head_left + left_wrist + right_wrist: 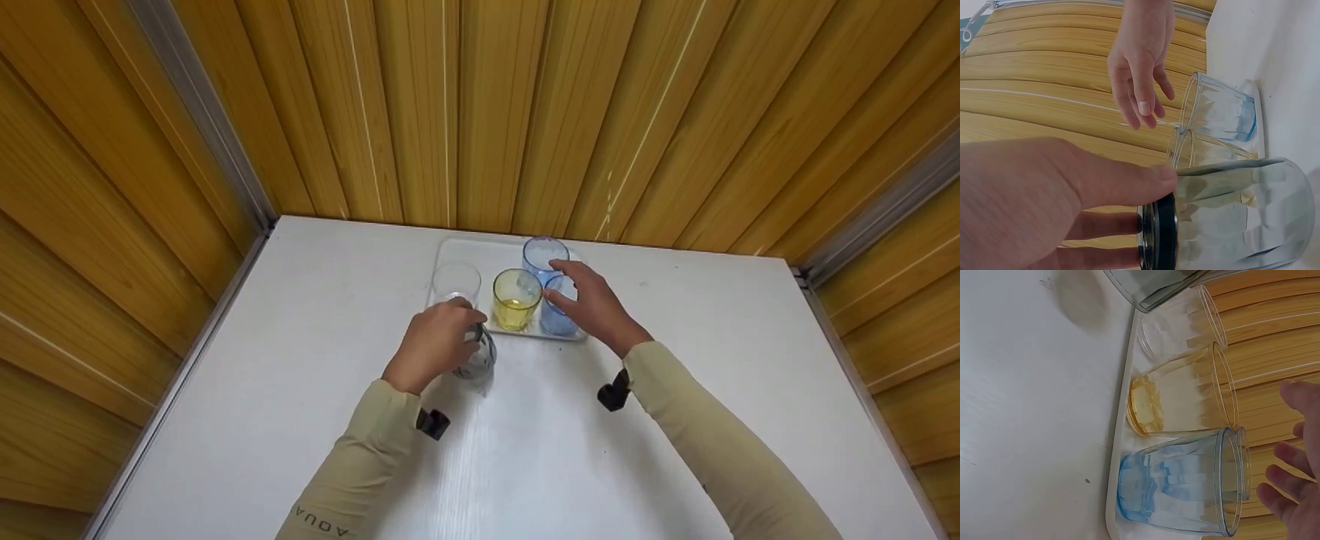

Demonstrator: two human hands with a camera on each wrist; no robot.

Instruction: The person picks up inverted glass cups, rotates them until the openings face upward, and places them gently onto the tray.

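Yellow wood-panelled walls [480, 105] close in around us on three sides, with metal strips at the corners, and below them lies a white table [300, 360] that fills the lower view. At its far edge sits a white tray [447, 251], seen from the right wrist as a thin raised rim [1119, 455] running along the tabletop.

Our two arms in pale beige sleeves [712, 435] reach forward, each with a small black camera mount at the wrist.

Our left hand [435, 341] is curled over the top of a smoky grey glass [480, 358], thumb and fingers wrapped round its dark rim; the left wrist view shows that grip on the grey glass [1230, 216] plainly. The glass stands upright on the table just in front of the tray, near its front-left corner.

Our right hand [592, 304] hovers over the near blue glass [556, 315], fingers spread and relaxed, gripping nothing; whether the fingertips [1283, 464] touch its rim we cannot tell.

On the tray stand four tumblers: a far blue glass [541, 259] at the back, the near blue one in front of it, a yellow glass [515, 300] beside that, and a clear glass [455, 281] on the left.
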